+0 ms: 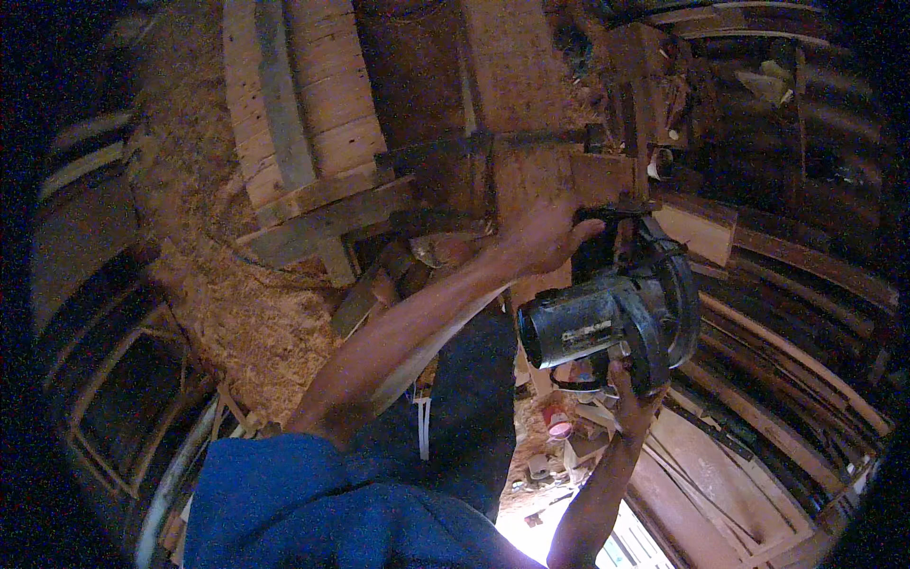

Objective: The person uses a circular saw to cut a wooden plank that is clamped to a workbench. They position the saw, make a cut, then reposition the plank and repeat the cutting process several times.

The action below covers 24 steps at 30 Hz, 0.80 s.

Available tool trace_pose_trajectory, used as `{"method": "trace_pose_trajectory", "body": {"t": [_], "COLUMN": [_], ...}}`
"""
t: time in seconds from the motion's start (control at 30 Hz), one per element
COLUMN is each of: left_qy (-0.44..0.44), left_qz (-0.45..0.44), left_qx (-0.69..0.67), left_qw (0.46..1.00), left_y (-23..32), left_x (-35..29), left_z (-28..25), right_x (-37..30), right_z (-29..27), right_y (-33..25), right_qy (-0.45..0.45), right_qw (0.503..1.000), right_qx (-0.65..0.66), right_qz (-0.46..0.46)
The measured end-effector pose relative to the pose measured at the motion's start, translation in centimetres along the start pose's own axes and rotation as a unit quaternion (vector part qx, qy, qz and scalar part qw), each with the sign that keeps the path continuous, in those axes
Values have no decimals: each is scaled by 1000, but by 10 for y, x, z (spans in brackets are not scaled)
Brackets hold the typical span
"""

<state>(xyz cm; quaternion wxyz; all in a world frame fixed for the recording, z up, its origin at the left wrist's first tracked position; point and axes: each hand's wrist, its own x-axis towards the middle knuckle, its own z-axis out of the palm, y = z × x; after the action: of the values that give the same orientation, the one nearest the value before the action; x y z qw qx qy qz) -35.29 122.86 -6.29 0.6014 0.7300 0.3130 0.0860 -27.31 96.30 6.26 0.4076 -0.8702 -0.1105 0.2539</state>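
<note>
A dark circular saw (654, 303) with a grey motor housing is right of centre, at the edge of a wide brown board (517, 90). My right hand (633, 384) is closed round the saw's near end; the saw body hides part of the fingers. My left hand (550, 235) reaches across to the saw's far side and grips the front of its base, the thumb showing on the dark edge. Its other fingers are hard to make out in the dim light. The blade is hidden.
Nailed planks (322, 95) lie at the upper left, with a wooden crosspiece (327, 223) below them. Sawdust (256, 322) covers the floor on the left. Long timber strips (768, 356) are stacked on the right. A pink-and-white container (557, 422) sits among offcuts below the saw.
</note>
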Motion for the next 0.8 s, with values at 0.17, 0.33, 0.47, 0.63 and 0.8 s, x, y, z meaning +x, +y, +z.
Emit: {"method": "trace_pose_trajectory", "body": {"t": [0.17, 0.33, 0.47, 0.63, 0.8], "left_qy": [19, 5, -4, 16, 35], "left_qz": [30, 3, -15, -10, -6], "left_qx": [-61, -46, -43, -39, -18], "left_qw": [998, 999, 999, 999, 999], "left_y": [0, 6, 12, 12, 11], "left_x": [-1, -5, -7, -8, -7], "left_z": [1, -9, -15, -10, -8], "right_x": [2, -1, -1, -1, -3], "right_z": [-1, -1, -2, 0, 4], "right_y": [8, 8, 2, -2, -2], "right_qy": [1, 0, -16, -30, -3], "right_qw": [1000, 1000, 997, 999, 998], "right_qx": [-13, -5, -38, 5, 5], "right_qz": [-24, 13, 68, -25, -57]}}
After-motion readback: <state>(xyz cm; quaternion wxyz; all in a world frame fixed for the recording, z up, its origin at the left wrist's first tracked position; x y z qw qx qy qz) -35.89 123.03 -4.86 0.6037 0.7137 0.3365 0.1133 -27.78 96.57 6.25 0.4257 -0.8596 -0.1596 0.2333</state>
